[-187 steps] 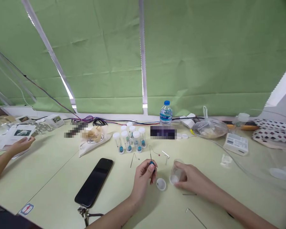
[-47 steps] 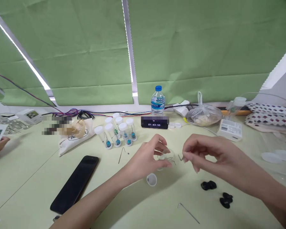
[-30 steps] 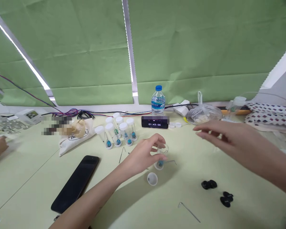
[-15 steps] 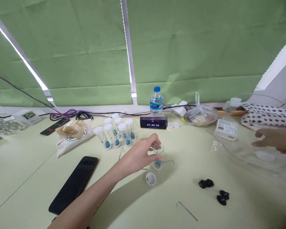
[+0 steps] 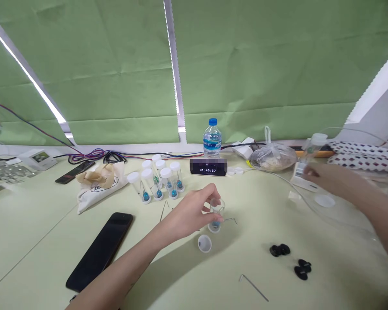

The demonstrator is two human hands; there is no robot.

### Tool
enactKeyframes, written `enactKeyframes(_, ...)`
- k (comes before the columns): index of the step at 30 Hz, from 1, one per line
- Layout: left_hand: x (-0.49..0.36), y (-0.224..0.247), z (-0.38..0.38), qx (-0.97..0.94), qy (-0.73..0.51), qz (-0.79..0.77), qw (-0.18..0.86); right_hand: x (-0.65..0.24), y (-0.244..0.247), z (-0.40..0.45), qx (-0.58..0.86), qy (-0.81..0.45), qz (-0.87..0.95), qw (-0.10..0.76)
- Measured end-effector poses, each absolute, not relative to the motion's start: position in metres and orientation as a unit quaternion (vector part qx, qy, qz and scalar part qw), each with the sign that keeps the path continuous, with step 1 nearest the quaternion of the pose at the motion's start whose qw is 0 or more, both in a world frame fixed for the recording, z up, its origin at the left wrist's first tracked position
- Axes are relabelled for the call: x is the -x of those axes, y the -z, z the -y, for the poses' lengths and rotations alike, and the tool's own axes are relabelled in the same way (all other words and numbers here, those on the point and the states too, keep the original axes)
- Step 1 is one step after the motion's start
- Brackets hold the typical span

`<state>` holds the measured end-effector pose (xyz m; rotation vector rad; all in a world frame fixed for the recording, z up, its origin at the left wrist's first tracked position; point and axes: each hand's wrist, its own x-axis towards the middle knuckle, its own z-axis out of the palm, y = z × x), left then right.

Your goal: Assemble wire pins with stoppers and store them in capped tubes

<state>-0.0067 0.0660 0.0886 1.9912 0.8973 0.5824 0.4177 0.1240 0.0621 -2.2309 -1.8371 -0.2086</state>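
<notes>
My left hand (image 5: 194, 213) is closed around a clear tube (image 5: 217, 207), which stands on its white base and has no cap on top. Something blue shows low inside it. Just in front, a white cap (image 5: 204, 243) lies with its hollow side up. My right hand (image 5: 330, 183) reaches in from the right over a white box (image 5: 305, 183). Motion smears its fingers, so any hold is unclear. A bent metal rod (image 5: 230, 220) lies beside the tube, and a hex key (image 5: 254, 287) rests nearer the front.
Several white-capped tubes (image 5: 148, 183) with blue pieces stand left of centre. Around them are a cloth pouch (image 5: 100, 187), a dark phone (image 5: 100, 249), a timer phone (image 5: 208, 167) and a water bottle (image 5: 212, 140). Black parts (image 5: 280, 249) lie at right.
My right hand has moved left from the table's right side to over the white box. The left hand and its tube have barely shifted.
</notes>
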Motion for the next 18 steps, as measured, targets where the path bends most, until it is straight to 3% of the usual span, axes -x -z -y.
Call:
enactKeyframes(4,0.004,-0.091,-0.06,-0.798,-0.225,-0.352,0.434,-0.344,-0.038,-0.128,0.653,0.029,0.752,0.091)
enactKeyframes(8,0.002,-0.091,-0.053,-0.801,-0.203,-0.354,0.438,-0.29,-0.008,-0.121,0.638,0.02,0.767,0.062)
enactKeyframes(18,0.002,-0.092,-0.047,-0.815,-0.201,-0.34,0.423,-0.279,0.013,-0.146,0.689,0.085,0.72,0.015)
